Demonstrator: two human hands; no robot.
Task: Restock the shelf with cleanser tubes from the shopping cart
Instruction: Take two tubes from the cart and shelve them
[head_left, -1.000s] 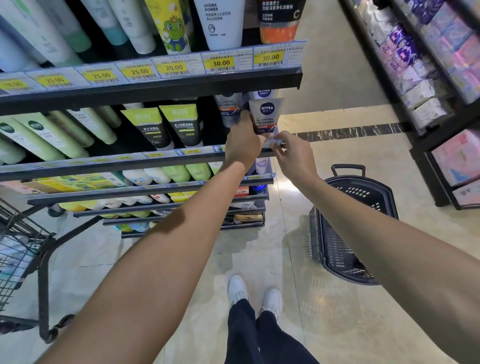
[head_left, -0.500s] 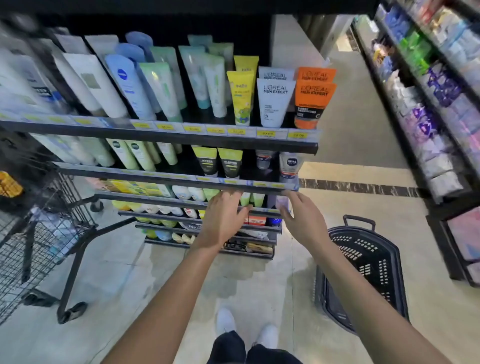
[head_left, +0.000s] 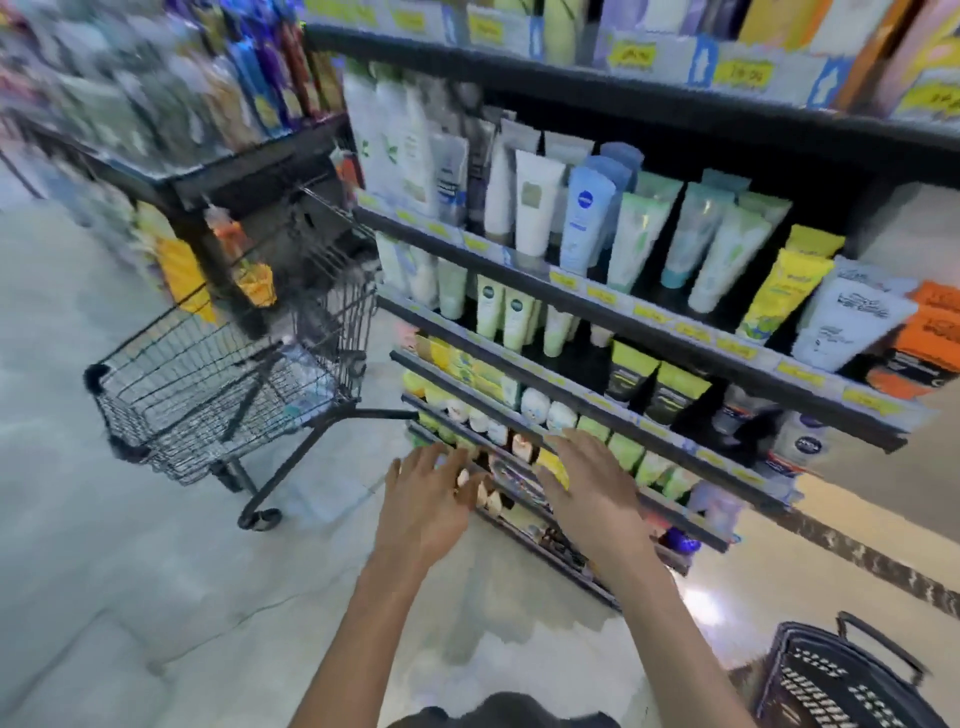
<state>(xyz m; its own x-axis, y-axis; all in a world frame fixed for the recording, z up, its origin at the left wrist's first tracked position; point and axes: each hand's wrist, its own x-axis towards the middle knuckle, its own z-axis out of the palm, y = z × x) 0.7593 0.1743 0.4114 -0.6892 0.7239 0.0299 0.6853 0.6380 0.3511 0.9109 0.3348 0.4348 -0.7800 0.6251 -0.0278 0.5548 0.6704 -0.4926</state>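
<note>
Two hands at lower centre, left hand and right hand both spread wide and empty, one wire shopping cart at left, one black basket lower right, tiered shelf of cleanser tubes.

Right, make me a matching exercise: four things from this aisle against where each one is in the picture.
Things:
1. cart
2. basket
3. orange tube
4. left hand

Places:
A. bottom right corner
B. right end of a shelf
C. on the floor, left of the shelves
D. low centre, fingers spread, holding nothing

Pairs: 1-C, 2-A, 3-B, 4-D
</note>
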